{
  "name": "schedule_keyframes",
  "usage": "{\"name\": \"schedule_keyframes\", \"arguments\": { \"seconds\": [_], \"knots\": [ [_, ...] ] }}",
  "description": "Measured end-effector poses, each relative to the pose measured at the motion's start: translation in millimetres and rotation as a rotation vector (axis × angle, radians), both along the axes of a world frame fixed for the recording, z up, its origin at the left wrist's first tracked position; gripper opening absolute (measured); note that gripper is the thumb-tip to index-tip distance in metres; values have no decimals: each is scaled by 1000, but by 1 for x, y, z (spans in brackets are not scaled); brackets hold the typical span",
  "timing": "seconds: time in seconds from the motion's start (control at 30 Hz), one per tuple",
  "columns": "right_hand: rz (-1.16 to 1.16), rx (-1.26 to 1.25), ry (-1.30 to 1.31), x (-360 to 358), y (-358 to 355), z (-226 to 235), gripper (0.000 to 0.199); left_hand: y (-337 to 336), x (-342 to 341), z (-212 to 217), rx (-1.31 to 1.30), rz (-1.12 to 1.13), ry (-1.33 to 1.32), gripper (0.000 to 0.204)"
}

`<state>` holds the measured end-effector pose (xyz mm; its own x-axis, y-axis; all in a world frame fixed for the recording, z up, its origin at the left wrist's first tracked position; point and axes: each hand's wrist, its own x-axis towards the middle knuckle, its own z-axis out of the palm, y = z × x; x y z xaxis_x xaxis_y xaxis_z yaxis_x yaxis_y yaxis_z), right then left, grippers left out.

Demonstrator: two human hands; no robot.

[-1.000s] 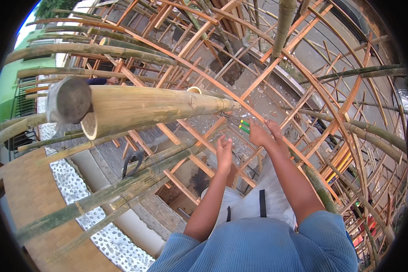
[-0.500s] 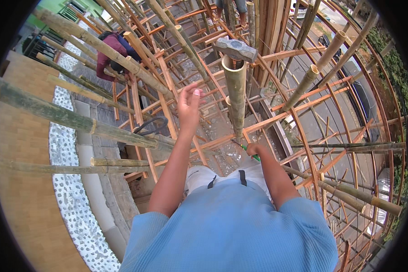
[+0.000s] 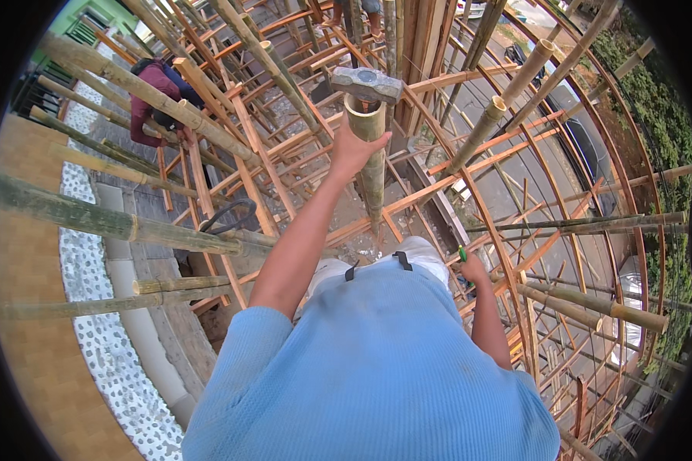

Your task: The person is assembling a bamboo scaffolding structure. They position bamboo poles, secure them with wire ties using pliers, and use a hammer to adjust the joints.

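**High on a bamboo frame, one hand on a pole**

A lattice of bamboo frame [image 3: 231,146] fills the view, with paving and a pebble strip far below. Another person in a dark red top [image 3: 150,92] crouches among the poles at upper left.

The upright bamboo pole [image 3: 373,165] stands just ahead of the wearer, its hollow cut end up. A hammer [image 3: 367,83] lies across that open end, head resting on the rim. The left hand [image 3: 354,150] wraps the pole just below the top, fingers curled round it.

The right hand [image 3: 473,269] hangs low by the hip, closed on a small green-tipped tool [image 3: 462,253]; what kind cannot be told.

The pole looks stiff, smooth and fairly slippery, light for its length; a grip near a node would likely hold best. The hammer seems heavy and poorly balanced there, best taken by the handle.
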<state>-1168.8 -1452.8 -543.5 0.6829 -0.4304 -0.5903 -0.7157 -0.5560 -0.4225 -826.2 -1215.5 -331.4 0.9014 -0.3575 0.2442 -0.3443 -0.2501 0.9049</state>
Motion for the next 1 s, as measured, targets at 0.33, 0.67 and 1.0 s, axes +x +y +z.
{"name": "schedule_keyframes", "arguments": {
  "seconds": [0.33,0.67,1.0],
  "knots": [
    [12,43,-104,-33,0,-26,26,-4,5,-6,-30,-61,70,79],
    [210,46,-30,2,12,-3,34,-3,10,-11,27,-57,72,83],
    [139,126,19,-37,17,6,28,0,8,2,69,-122,127,83]
  ]
}}
